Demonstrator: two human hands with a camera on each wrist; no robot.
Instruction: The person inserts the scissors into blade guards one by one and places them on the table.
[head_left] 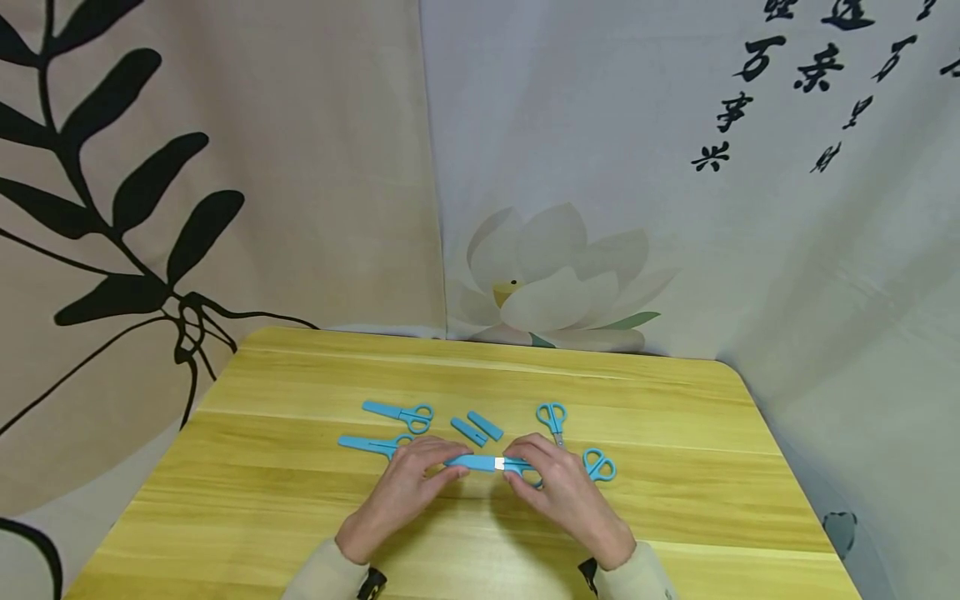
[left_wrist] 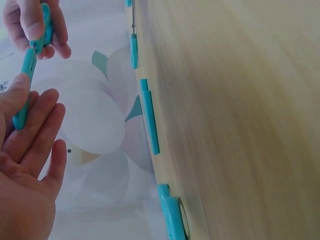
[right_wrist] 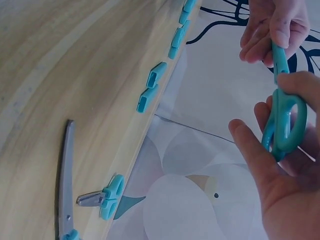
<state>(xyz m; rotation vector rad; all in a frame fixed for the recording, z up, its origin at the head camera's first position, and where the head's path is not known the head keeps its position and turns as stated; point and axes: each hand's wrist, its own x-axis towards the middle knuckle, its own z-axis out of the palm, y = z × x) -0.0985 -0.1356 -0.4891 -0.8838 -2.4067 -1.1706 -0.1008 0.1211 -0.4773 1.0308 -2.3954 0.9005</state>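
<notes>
Above the front middle of the wooden table (head_left: 247, 500), both hands hold one pair of blue scissors level. My left hand (head_left: 423, 477) pinches its blue blade cover (head_left: 468, 461), which shows as a thin strip (left_wrist: 23, 97) between thumb and fingers in the left wrist view. My right hand (head_left: 551, 487) grips the handle loops (right_wrist: 283, 120). A short white stretch (head_left: 499, 463) shows between cover and handles.
Two covered pairs of scissors (head_left: 397, 412) (head_left: 371, 444) lie to the left. Two loose blue covers (head_left: 477, 428) lie behind the hands. Two bare pairs (head_left: 552, 418) (head_left: 600, 465) lie to the right. Printed cloth hangs behind and beside the table.
</notes>
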